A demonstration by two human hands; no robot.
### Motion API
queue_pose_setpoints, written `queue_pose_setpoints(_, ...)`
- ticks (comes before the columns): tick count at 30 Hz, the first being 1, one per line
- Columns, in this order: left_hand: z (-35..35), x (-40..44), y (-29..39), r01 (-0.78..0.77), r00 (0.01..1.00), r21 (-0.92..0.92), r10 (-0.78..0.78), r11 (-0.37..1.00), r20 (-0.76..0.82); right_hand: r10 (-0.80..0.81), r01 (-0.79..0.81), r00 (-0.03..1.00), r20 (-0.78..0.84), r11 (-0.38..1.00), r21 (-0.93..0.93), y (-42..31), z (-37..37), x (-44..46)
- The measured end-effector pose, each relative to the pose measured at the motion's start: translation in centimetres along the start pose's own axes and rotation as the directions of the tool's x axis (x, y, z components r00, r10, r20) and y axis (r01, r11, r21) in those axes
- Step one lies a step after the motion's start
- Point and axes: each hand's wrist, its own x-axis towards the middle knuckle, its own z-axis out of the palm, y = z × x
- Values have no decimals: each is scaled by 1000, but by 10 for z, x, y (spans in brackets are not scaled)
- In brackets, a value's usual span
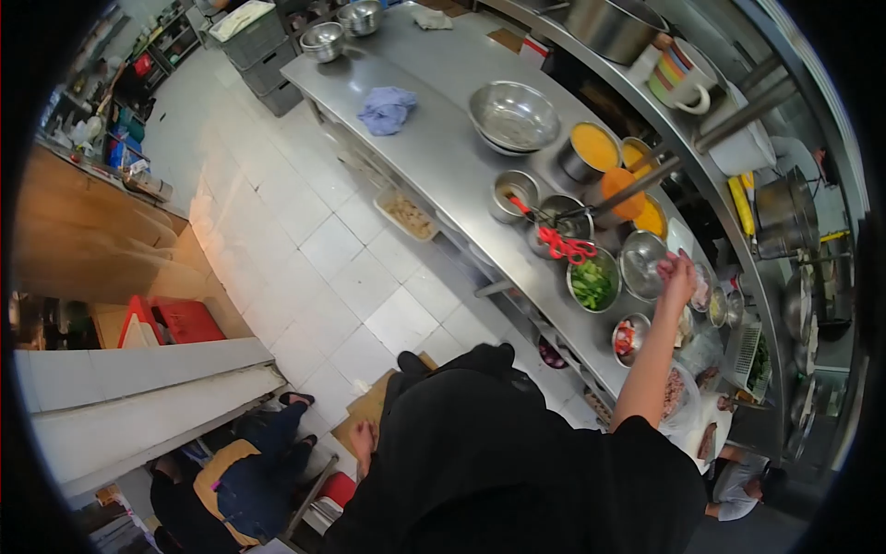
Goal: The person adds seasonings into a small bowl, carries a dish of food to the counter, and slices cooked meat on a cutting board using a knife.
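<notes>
My right hand (678,277) reaches over the steel counter, fingers bent together at the edge of a shiny steel bowl (640,266). What its fingertips hold, if anything, is too small to make out. Close by are a bowl of chopped green vegetable (593,283) and a smaller bowl of red pieces (629,338). Red-handled scissors (566,246) rest across a steel pot (559,225). Down at my left side hangs my left hand (364,440), its fingers loosely bent and slightly apart, with nothing visible in it.
Pots of yellow liquid (594,148) and a large steel bowl (514,115) stand farther along the counter (434,78). A blue cloth (388,111) lies near its edge. An overhead shelf carries a striped mug (681,78). Another person (249,480) is at lower left.
</notes>
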Motion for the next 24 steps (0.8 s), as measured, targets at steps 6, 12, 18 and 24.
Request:
queue_pose_setpoints(6,-89,181,183,-298,953,-143,284,944,-110,140,-113,768,625,990,-83,29,178,-183)
queue_pose_setpoints(12,-174,325,309,-505,854,-98,481,857,-196,206,-21,573,794,971,-237,51,375,-274)
queue_pose_setpoints(18,-209,418,211,-260,946,331,308,907,-100,15,394,470,882,891,-225,76,657,-236)
queue_pose_setpoints(24,-220,385,196,265,960,299,-280,917,5,-166,535,595,786,812,-234,117,922,-191)
